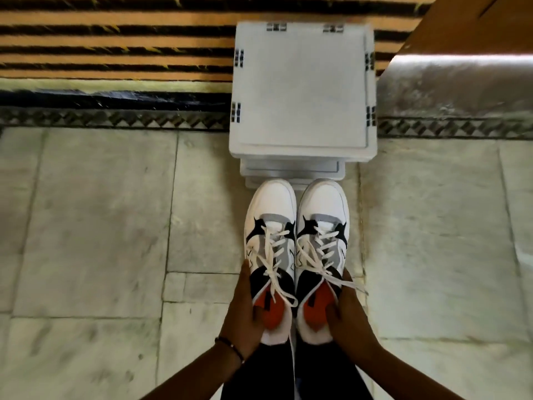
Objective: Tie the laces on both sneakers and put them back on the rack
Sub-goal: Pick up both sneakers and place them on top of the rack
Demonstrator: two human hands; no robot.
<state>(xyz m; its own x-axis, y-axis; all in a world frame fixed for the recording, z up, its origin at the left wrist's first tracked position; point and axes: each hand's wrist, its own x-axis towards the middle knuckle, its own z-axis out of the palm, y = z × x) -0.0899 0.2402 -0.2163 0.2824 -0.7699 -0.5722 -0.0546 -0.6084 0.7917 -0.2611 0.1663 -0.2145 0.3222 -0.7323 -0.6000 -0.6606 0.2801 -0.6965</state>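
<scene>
Two white sneakers with black and grey panels and orange lining are held side by side, toes pointing away from me. My left hand (245, 310) grips the heel end of the left sneaker (269, 215). My right hand (347, 310) grips the heel end of the right sneaker (324, 209). White laces (274, 255) run up each shoe, with loose ends trailing over the collars; whether they are knotted I cannot tell. Just beyond the toes stands the white rack (302, 90), a stack of box-like shelves seen from above.
Pale stone floor tiles (101, 212) spread to both sides. A patterned border strip (115, 119) and a striped orange and black rug (115, 39) lie behind. A shiny metal surface (461, 82) and a wooden panel (476, 21) stand at the right rear. My dark trouser legs show below the shoes.
</scene>
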